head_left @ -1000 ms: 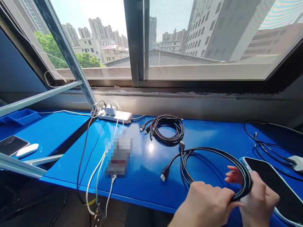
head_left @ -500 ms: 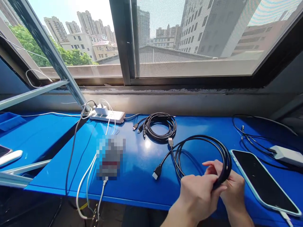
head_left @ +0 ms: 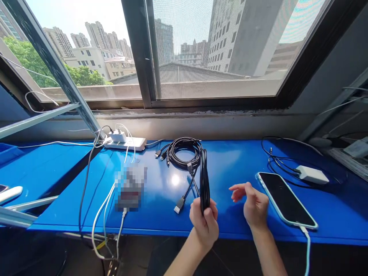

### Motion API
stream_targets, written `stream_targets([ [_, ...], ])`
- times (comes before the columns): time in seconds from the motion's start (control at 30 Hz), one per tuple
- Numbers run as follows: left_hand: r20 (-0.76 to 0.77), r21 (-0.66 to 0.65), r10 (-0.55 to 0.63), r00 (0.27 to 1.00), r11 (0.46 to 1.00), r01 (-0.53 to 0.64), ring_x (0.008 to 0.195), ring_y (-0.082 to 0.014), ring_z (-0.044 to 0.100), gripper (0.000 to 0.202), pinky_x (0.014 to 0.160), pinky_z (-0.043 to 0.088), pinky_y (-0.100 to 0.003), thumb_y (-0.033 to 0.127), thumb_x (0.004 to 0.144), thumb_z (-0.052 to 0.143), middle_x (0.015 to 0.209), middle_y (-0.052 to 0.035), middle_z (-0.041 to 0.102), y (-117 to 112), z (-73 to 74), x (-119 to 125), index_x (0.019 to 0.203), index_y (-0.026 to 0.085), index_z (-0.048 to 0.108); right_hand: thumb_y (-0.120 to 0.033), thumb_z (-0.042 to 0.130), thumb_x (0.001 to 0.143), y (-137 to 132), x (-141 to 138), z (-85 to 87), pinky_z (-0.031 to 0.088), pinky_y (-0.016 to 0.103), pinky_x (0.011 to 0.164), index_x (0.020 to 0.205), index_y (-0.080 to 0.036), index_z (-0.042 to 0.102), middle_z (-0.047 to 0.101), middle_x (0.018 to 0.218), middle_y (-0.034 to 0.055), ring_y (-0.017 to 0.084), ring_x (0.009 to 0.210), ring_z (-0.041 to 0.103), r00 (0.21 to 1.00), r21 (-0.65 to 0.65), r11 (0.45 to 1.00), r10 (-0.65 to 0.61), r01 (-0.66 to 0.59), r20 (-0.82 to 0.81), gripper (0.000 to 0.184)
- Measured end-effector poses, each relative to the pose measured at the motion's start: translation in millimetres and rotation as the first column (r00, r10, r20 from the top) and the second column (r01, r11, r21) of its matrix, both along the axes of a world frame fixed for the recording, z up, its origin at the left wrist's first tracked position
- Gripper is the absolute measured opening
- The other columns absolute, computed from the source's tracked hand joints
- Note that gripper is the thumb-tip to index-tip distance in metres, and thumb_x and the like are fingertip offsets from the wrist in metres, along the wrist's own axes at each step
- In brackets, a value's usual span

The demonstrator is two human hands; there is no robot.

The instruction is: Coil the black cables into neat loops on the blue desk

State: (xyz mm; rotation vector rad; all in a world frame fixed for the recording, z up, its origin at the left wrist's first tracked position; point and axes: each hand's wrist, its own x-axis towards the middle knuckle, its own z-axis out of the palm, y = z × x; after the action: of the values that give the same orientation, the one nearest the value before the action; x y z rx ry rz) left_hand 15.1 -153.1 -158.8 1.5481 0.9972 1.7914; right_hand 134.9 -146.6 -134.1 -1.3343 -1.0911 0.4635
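Note:
My left hand (head_left: 203, 221) is closed around the bottom of a coiled black cable (head_left: 204, 180), holding the coil upright and edge-on above the blue table (head_left: 230, 165). Two plug ends of that cable hang out to the left, one with a pale connector (head_left: 178, 204). My right hand (head_left: 251, 205) is open and holds nothing, its fingers loosely curled, hovering just right of the coil and left of a dark-screened phone (head_left: 284, 198). A second coiled black cable (head_left: 181, 152) lies flat on the table behind the held one.
A white power strip (head_left: 125, 142) with a charger and white leads sits at the back left. A blurred object (head_left: 129, 187) lies mid-left. A white adapter (head_left: 311, 174) with black wires lies at the right. The window runs along the back.
My right hand has let go of the cable coil and drawn away to the right. My left hand has turned the coil from flat to upright and shifted it left.

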Motion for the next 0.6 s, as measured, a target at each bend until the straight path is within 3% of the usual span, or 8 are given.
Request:
stream_targets([
  [0.07, 0.165, 0.020, -0.058, 0.985, 0.998, 0.055, 0.029, -0.0058, 0.032, 0.042, 0.029, 0.024, -0.018, 0.055, 0.092, 0.034, 0.044, 0.0059, 0.042, 3, 24.2, -6, 0.073, 0.022, 0.050, -0.062, 0.041, 0.083, 1, -3, 11.6, 0.043, 0.027, 0.041, 0.054, -0.020, 0.067, 0.059, 0.045, 0.0033, 0.014, 0.040, 0.052, 0.990, 0.038, 0.992, 0.121, -0.124, 0.069, 0.058],
  [0.17, 0.283, -0.030, -0.108, 0.953, 0.992, 0.121, 0.030, -0.0047, 0.028, 0.039, 0.030, 0.024, -0.016, 0.057, 0.090, 0.040, 0.043, 0.0089, 0.038, 10, 68.0, -15, 0.078, 0.021, 0.052, -0.061, 0.034, 0.087, 6, -16, 47.7, 0.045, 0.026, 0.047, 0.065, -0.021, 0.070, 0.066, 0.060, 0.0047, 0.015, 0.052, 0.059, 0.942, 0.097, 0.944, 0.301, -0.317, 0.149, 0.059],
  [0.27, 0.288, 0.000, -0.012, 0.958, 1.000, 0.012, 0.042, -0.0066, 0.045, 0.043, 0.048, 0.044, -0.017, 0.058, 0.088, 0.044, 0.048, 0.0063, 0.044, 22, 112.4, -23, 0.069, 0.019, 0.051, -0.062, 0.032, 0.087, 15, -38, 97.5, 0.045, 0.025, 0.052, 0.077, -0.021, 0.072, 0.070, 0.073, 0.0047, 0.016, 0.064, 0.062, 0.868, 0.115, 0.885, 0.405, -0.451, 0.286, 0.058],
  [0.3, 0.283, 0.018, 0.038, 0.958, 0.999, -0.045, 0.053, -0.0081, 0.052, 0.044, 0.055, 0.047, -0.018, 0.058, 0.086, 0.047, 0.055, 0.0035, 0.050, 27, 125.8, -26, 0.067, 0.018, 0.052, -0.060, 0.035, 0.088, 19, -45, 113.5, 0.043, 0.024, 0.052, 0.075, -0.022, 0.072, 0.070, 0.075, 0.0042, 0.016, 0.067, 0.062, 0.832, 0.079, 0.877, 0.416, -0.473, 0.366, 0.055],
  [0.37, 0.259, 0.018, 0.095, 0.961, 0.994, -0.104, 0.064, -0.0084, 0.055, 0.041, 0.057, 0.046, -0.017, 0.057, 0.084, 0.050, 0.073, 0.0002, 0.057, 38, 149.3, -31, 0.074, 0.018, 0.060, -0.057, 0.038, 0.088, 26, -58, 141.0, 0.033, 0.023, 0.046, 0.057, -0.020, 0.066, 0.062, 0.056, 0.0017, 0.012, 0.051, 0.054, 0.772, 0.008, 0.906, 0.355, -0.422, 0.526, 0.056],
  [0.43, 0.242, 0.013, 0.058, 0.969, 0.998, -0.063, 0.060, -0.0077, 0.051, 0.043, 0.052, 0.042, -0.017, 0.059, 0.083, 0.050, 0.075, 0.0002, 0.055, 51, 167.3, -36, 0.080, 0.019, 0.065, -0.053, 0.037, 0.089, 32, -68, 161.0, 0.026, 0.023, 0.044, 0.046, -0.019, 0.059, 0.050, 0.042, -0.0006, 0.010, 0.042, 0.045, 0.749, 0.004, 0.927, 0.301, -0.376, 0.591, 0.059],
  [0.5, 0.234, 0.026, -0.027, 0.972, 0.999, 0.021, 0.060, -0.0089, 0.051, 0.047, 0.055, 0.044, -0.019, 0.062, 0.082, 0.049, 0.073, -0.0002, 0.055, 62, 180.2, -40, 0.084, 0.018, 0.066, -0.046, 0.042, 0.088, 37, -73, 174.2, 0.030, 0.023, 0.046, 0.052, -0.020, 0.063, 0.054, 0.045, -0.0013, 0.011, 0.045, 0.051, 0.781, 0.060, 0.928, 0.273, -0.367, 0.562, 0.049],
  [0.6, 0.231, 0.066, -0.141, 0.963, 0.989, 0.129, 0.072, -0.0138, 0.059, 0.053, 0.069, 0.048, -0.025, 0.066, 0.080, 0.049, 0.077, -0.0034, 0.061, 72, 192.7, -42, 0.088, 0.016, 0.066, -0.036, 0.051, 0.082, 42, -75, 184.9, 0.044, 0.024, 0.056, 0.074, -0.023, 0.071, 0.069, 0.065, -0.0010, 0.014, 0.061, 0.064, 0.848, 0.178, 0.903, 0.277, -0.391, 0.452, 0.025],
])
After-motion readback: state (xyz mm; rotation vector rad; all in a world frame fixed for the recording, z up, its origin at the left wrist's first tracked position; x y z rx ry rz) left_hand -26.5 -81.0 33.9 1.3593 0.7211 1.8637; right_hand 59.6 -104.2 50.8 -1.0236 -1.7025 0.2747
